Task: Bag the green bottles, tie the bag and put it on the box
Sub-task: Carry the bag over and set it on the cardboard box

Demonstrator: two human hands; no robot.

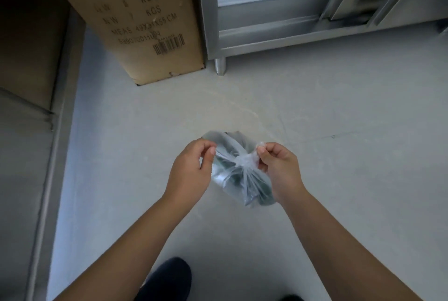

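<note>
A clear plastic bag (238, 174) hangs between my hands above the floor, with dark green bottles (263, 191) showing through it. Its neck is gathered into a knot at the middle. My left hand (191, 169) pinches one end of the bag's top at the left. My right hand (278, 167) pinches the other end at the right. A tall cardboard box (135, 17) with printed text and a barcode stands on the floor beyond, at the upper left; its top is out of view.
A stainless steel cabinet (315, 22) on short legs stands at the upper right, next to the box. A grey ledge (24, 155) runs down the left side. My dark shoe (167, 279) is at the bottom, on the pale floor (339, 131).
</note>
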